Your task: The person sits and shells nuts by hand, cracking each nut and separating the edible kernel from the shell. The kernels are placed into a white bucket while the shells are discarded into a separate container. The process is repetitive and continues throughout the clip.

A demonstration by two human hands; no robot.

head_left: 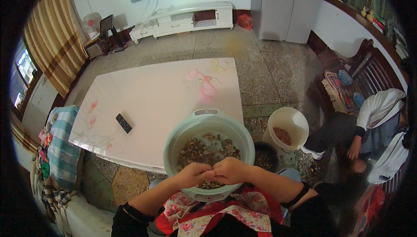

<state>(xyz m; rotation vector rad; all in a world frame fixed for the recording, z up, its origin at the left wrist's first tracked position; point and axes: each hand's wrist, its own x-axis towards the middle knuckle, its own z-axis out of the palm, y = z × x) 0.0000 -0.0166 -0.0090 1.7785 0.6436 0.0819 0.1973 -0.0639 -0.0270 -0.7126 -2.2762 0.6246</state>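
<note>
My left hand (199, 173) and my right hand (230, 170) meet at the fingertips over a pale green plastic basin (170, 139). Their fingers are curled together, and whatever lies between them is hidden. Inside the basin lies a loose layer of dry brown plant pieces (195, 150), perhaps husks or shells. The basin's near rim is close to my floral apron (182, 212). Beside it on the right stands a white plastic bucket (295, 119) with small reddish-brown pieces (282, 136) at the bottom.
A pale, flower-patterned table (146, 87) lies ahead, bearing a black remote control (123, 123). Between basin and bucket sits a dark round container (267, 150). Another person's hand (354, 149) rests at the right, by a wooden bench (371, 70). A cushioned seat (63, 145) is at left.
</note>
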